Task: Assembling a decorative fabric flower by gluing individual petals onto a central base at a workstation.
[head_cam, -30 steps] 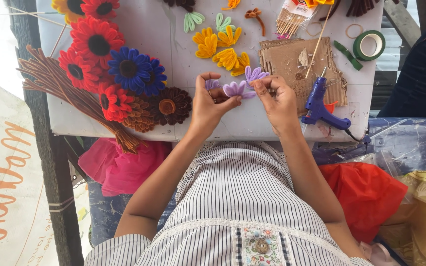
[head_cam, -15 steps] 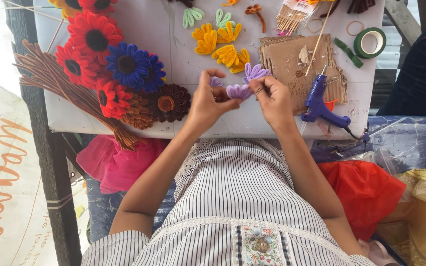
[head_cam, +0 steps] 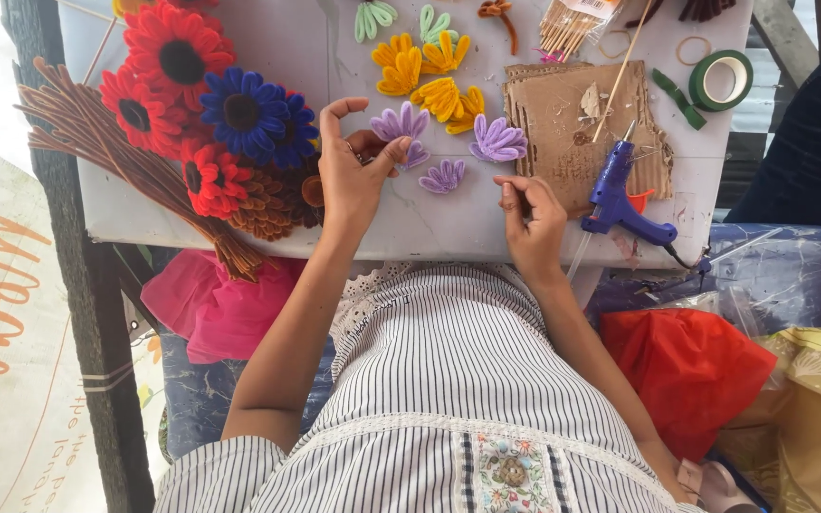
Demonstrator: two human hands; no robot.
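Observation:
My left hand [head_cam: 352, 176] rests on the white table [head_cam: 448, 233] and pinches a purple pipe-cleaner petal cluster [head_cam: 401, 123] between thumb and fingers. Two more purple petal pieces lie loose on the table, one [head_cam: 498, 141] near the cardboard and one [head_cam: 442, 177] between my hands. My right hand [head_cam: 529, 217] sits near the table's front edge with its fingers curled together; I see nothing in it. It lies just left of a blue glue gun [head_cam: 622, 201].
A bunch of red and blue pipe-cleaner flowers [head_cam: 197, 119] with brown stems [head_cam: 111, 152] lies at the left. Yellow petals [head_cam: 429, 76], a cardboard pad [head_cam: 563, 123], wooden sticks [head_cam: 572, 24] and a green tape roll [head_cam: 722, 79] lie beyond. A red bag [head_cam: 686, 366] sits at my right.
Both hands held the purple petals together near the front edge. Now they are apart: two petals lie on the table, the left hand keeps one, the right hand has let go.

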